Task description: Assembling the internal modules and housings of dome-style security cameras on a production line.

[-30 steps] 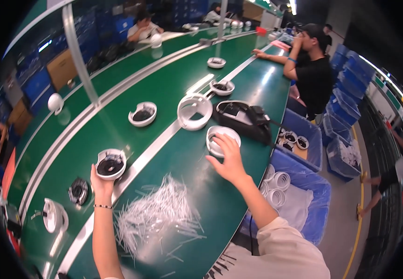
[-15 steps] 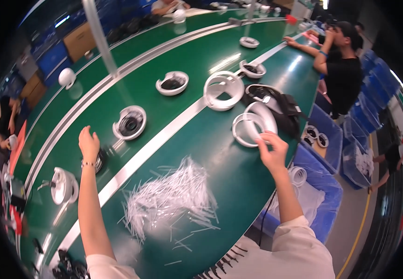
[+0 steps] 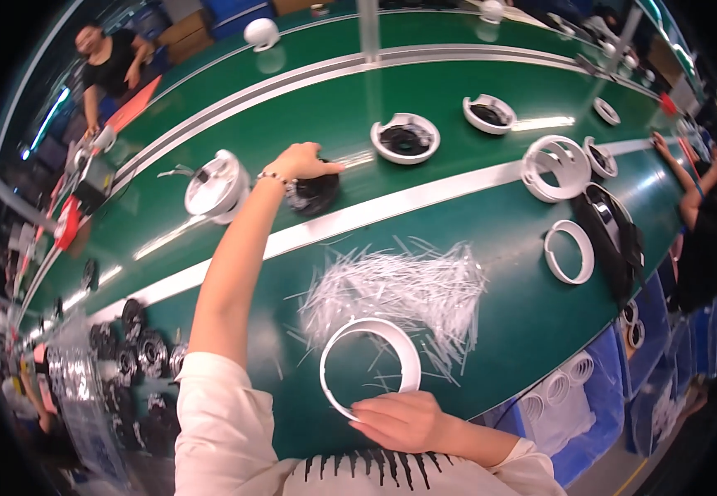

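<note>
Now right grip (image 3: 404,420) pinches white ring's (image 3: 409,362) rim; left grip (image 3: 301,162), at black part (image 3: 314,195), unclear.

Now holding a white ring (image 3: 409,364) in the right hand (image 3: 400,420), just near of the pile of white strips (image 3: 400,285), instead of reaching out to the right. No longer gripping the bowl (image 3: 406,140) with the left hand (image 3: 302,163); reaching to the round black part (image 3: 315,193) instead. Facing farther left, bringing more black parts (image 3: 152,352) into view at near left.
</note>
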Demonstrator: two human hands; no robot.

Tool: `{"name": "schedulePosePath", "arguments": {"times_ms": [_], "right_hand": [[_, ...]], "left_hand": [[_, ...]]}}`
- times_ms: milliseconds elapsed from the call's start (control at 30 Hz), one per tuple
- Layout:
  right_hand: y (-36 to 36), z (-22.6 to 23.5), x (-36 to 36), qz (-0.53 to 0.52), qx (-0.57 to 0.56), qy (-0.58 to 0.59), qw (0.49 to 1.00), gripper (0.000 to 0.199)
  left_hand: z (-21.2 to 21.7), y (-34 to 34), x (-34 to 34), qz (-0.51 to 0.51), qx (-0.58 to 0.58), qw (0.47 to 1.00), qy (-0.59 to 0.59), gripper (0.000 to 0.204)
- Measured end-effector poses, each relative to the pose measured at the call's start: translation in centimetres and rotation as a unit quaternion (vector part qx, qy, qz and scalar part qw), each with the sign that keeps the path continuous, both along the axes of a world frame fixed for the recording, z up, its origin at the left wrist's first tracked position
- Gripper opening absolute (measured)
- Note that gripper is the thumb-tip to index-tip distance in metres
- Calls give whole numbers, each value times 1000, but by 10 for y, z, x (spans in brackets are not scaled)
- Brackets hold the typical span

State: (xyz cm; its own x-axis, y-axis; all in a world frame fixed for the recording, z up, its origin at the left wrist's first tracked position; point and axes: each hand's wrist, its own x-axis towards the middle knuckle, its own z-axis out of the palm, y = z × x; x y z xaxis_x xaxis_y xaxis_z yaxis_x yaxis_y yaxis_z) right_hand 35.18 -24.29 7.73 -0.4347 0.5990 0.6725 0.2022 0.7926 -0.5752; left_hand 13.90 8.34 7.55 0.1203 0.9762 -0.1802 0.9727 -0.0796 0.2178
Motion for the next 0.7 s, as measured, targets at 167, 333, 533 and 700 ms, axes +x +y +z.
{"name": "schedulePosePath", "arguments": {"times_ms": [167,333,533,700], "right_hand": [[-19,-28,-44,92,-51,-105,989,14],[-22,-33,-55,113,-93,-238,960,22],[14,13,-45,75,-141,-420,893,94],[18,8,-45,93,-166,-442,877,96]], "left_hand": [[1,-19,-36,-32,-47,998,-31,55],[3,-60,-30,-20,82,968,-236,33],[14,-139,-27,16,16,817,-577,26],[19,-183,-28,50,-41,721,-690,29]]}}
